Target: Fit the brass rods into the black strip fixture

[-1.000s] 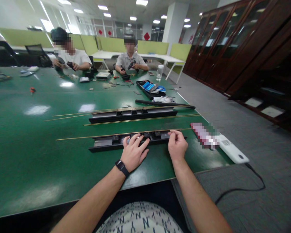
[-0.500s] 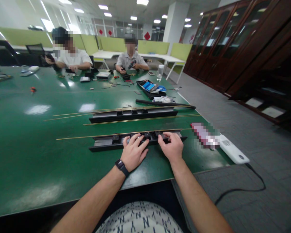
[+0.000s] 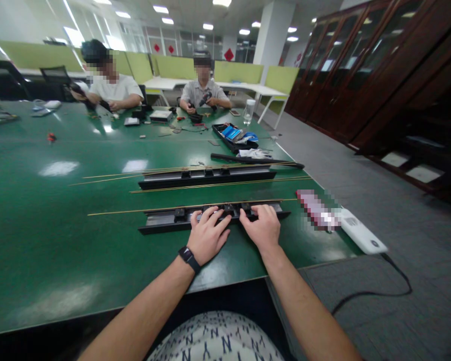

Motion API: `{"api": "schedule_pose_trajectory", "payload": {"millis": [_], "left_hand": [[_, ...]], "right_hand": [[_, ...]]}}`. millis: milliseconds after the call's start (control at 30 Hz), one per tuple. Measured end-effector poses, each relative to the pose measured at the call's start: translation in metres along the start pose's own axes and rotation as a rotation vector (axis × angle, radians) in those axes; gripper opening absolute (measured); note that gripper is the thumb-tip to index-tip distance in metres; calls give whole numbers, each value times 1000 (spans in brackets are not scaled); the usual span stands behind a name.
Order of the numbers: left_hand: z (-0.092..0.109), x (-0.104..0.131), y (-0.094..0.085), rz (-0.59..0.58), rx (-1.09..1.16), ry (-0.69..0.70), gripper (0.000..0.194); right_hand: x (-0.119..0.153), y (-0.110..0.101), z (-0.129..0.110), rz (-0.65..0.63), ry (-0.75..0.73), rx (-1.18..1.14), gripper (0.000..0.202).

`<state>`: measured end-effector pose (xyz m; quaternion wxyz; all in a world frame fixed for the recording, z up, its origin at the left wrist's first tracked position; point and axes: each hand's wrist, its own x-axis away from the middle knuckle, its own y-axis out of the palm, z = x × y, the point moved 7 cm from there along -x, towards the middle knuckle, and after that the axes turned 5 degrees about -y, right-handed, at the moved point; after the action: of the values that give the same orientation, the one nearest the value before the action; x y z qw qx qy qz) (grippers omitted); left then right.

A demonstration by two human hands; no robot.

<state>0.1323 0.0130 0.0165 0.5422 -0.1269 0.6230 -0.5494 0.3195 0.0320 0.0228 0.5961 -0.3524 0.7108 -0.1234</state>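
A long black channel with a silvery inner floor (image 3: 161,220) lies crosswise in front of me, with several small black blocks seated along it. My left hand (image 3: 209,233) rests over its middle, fingers spread, the tips on the channel and partly covering a block. At the right end, my right hand (image 3: 263,224) has its thumb and forefinger curled around a small black block (image 3: 245,206); the exact contact is hard to see. A thin brass-coloured rod (image 3: 116,212) runs along the channel's far edge and sticks out to the left.
Beyond lies a second black channel (image 3: 206,179) with more thin rods around it. Farther back are a black tube (image 3: 255,160), white gloves (image 3: 253,153) and a black tray (image 3: 225,136). A white power bank (image 3: 363,231) with a cable overhangs the right edge. Two people sit across the table.
My right hand has shifted slightly left along the channel, its thumb now closer to the block. My left hand has stayed in place.
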Motion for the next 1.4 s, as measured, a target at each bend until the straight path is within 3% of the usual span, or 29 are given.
{"api": "schedule_pose_trajectory", "payload": {"millis": [1400], "left_hand": [[2,0,-1,-14,-12,-18,35]], "right_hand": [[-1,4,6,3,45,121,25]]}}
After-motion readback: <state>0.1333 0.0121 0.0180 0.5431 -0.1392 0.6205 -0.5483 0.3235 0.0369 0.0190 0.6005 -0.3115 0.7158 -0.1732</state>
